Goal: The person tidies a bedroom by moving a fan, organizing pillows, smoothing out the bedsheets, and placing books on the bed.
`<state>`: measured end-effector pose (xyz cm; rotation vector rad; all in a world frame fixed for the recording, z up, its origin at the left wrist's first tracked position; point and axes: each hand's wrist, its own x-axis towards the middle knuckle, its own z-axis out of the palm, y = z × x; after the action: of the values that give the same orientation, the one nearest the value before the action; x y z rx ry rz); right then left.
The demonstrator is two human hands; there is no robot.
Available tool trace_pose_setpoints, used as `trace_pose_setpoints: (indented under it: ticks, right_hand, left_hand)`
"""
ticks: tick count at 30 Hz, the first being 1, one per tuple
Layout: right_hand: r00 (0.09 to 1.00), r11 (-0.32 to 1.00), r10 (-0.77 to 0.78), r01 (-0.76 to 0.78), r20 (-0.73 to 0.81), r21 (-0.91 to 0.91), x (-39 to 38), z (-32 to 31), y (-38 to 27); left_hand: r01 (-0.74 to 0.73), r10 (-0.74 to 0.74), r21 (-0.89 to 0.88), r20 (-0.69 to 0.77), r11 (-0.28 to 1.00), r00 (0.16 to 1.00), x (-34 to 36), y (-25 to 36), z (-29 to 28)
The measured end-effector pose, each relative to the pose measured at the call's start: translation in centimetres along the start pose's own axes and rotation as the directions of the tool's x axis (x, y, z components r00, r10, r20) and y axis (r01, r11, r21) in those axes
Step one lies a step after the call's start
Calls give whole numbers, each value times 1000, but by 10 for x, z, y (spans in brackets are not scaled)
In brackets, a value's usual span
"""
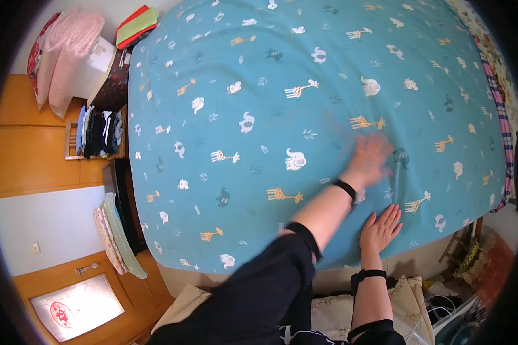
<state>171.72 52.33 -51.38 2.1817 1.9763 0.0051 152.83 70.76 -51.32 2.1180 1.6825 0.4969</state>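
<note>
A teal bedsheet (339,155) printed with elephants, giraffes and leaves covers the wide bed before me. My left hand (368,160) reaches over it toward the right, blurred by motion; its fingers look stretched out and the thumb stands apart, with nothing in it. Closer to the near edge, my right hand (380,229) lies flat on the sheet, palm down and fingers extended. Soft creases run through the cloth near both hands. Black bands circle both wrists, and dark sleeves cover the upper arms.
Left of the bed are a rack of folded clothes (102,133), pink bedding in clear plastic (69,52), hanging towels (120,236) and an orange wooden door (46,282). A cream cloth-covered seat (339,316) is near me. Clutter with cables (443,307) sits at lower right.
</note>
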Motion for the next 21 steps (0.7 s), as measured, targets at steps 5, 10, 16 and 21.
trace_pose_setpoints:
  ticks: [5, 10, 16, 21]
  right_hand:
    - [995, 999, -42, 41, 95, 10, 15, 0, 8]
    - [995, 997, 13, -20, 96, 76, 25, -22, 8]
    - [899, 780, -435, 405, -52, 477, 21, -65, -81]
    - [481, 186, -804, 763, -351, 620, 38, -26, -160]
  left_hand:
    - [-103, 37, -421, -163, 901, 986, -25, 73, 22]
    - [519, -477, -8, -406, 855, 780, -192, -93, -59]
    - [811, -784, 304, -238, 500, 573, -364, -152, -46]
    - [816, -797, 404, -272, 414, 539, -313, -166, 1]
